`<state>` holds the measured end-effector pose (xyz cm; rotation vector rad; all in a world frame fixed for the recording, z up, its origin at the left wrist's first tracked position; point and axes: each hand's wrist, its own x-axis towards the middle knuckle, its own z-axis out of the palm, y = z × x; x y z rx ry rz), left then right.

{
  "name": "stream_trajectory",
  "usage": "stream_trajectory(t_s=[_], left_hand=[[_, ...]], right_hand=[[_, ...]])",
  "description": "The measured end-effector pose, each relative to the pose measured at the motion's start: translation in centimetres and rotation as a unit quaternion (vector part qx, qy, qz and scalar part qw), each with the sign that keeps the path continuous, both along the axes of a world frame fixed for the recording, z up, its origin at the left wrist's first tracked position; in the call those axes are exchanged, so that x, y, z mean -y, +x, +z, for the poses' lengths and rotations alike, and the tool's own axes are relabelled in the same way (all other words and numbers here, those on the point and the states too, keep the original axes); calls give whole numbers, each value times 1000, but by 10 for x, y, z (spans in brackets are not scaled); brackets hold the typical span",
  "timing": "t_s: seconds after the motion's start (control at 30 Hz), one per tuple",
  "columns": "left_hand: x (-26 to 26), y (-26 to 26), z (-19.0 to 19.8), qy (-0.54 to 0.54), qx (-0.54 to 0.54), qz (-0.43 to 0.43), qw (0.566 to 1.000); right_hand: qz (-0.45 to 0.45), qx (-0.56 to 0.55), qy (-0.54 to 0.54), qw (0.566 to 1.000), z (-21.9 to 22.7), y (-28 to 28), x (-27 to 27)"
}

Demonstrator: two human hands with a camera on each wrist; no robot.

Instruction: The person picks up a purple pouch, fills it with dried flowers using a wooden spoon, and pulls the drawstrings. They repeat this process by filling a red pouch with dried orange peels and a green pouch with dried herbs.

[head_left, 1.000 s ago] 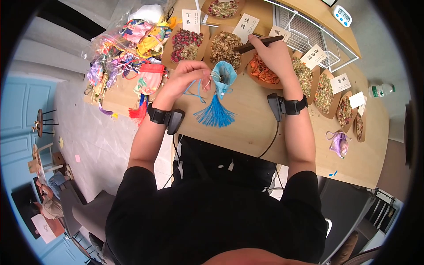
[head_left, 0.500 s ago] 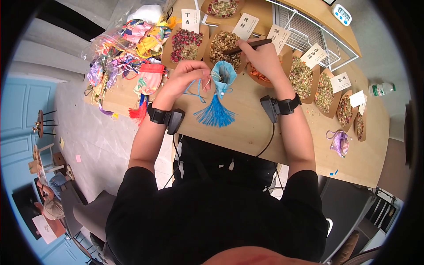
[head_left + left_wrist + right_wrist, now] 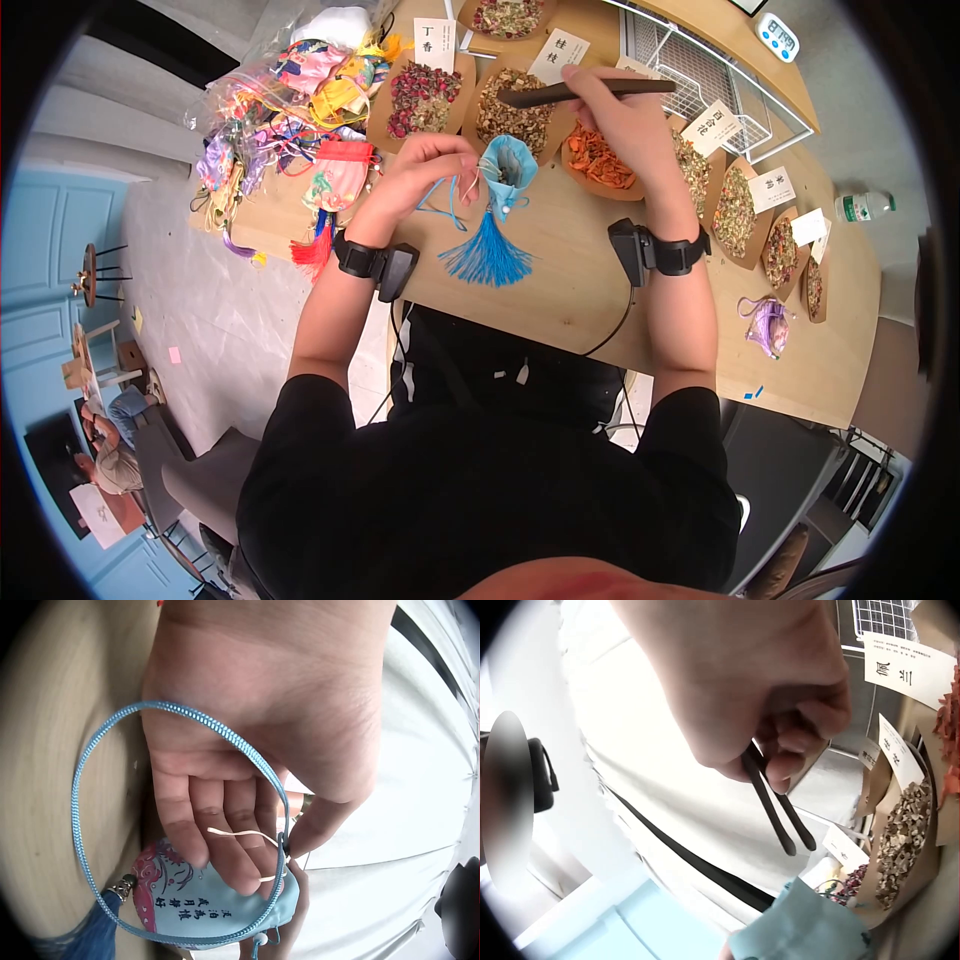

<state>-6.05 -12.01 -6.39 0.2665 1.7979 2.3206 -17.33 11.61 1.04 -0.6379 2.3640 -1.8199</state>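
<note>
At the rim of a light blue pouch with a blue tassel, my left hand pinches the edge and its cord. In the left wrist view the blue cord loops below the palm, and the pouch shows printed characters. My right hand grips dark tweezers, whose tips are over the tray of brown chopped herbs. The right wrist view shows the tweezers' two tips slightly apart with nothing visible between them, above the open pouch.
Paper trays of dried herbs curve along the table, with orange pieces under my right hand and red buds at left. Colourful pouches pile at the left. A purple pouch lies right; a wire rack stands behind.
My right hand first moved left with the tweezers toward the brown herbs, then back right and the tweezers now lie flatter. My left hand and the blue pouch have barely moved.
</note>
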Motion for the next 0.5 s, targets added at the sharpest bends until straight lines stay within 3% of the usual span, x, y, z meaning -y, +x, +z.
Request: stream_trajectory(t_s=[0.1,0.23,0.33,0.5], left_hand=[[0,0,0,-3,0,1,1000],[0,-1,0,0,1,-2,1000],[0,0,1,-6,3,3,1000],[0,0,0,-9,1,0,1000]], right_hand=[[58,-60,119,989,-14,-4,7],[84,-26,141,986,-31,4,19],[37,-106,205,972,-34,3,16],[-15,-114,215,970,-25,-17,-1]])
